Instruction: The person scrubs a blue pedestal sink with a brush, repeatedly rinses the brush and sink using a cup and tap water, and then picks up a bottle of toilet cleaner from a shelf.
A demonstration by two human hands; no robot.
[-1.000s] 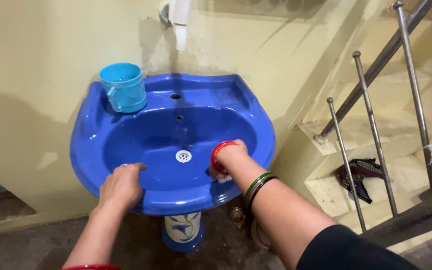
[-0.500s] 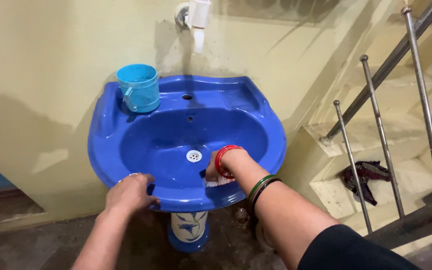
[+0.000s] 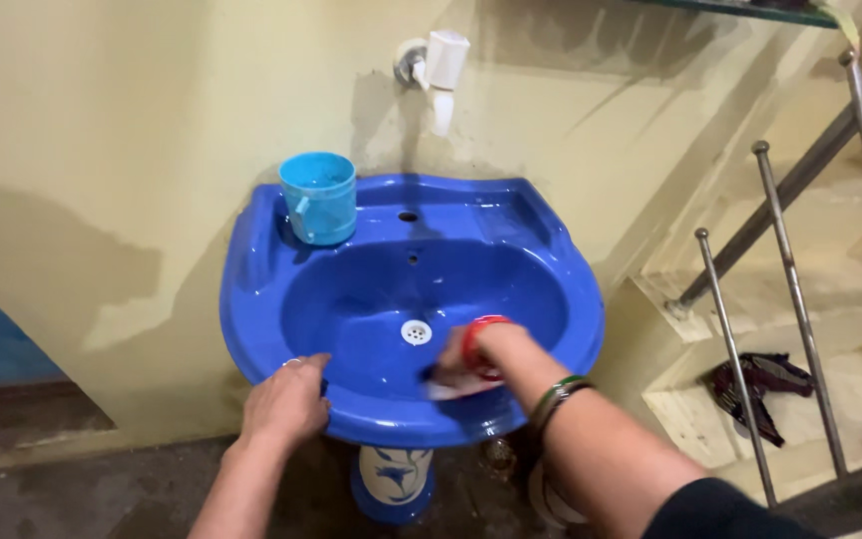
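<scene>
Gripping brush (image 3: 451,384) w/ right hand (image 3: 486,354) in basin (image 3: 551,269); left hand (image 3: 286,404) on rim.

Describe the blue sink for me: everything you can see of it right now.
The sink is a glossy, deep blue basin, ceramic by its look, fixed to a yellowish wall over a white pedestal with a blue flower print. It has a white drain, an overflow hole and an unused tap hole on its back ledge. A light blue mug stands at its back left. The left hand grips the front rim; the right hand presses a brush inside the bowl.
</scene>
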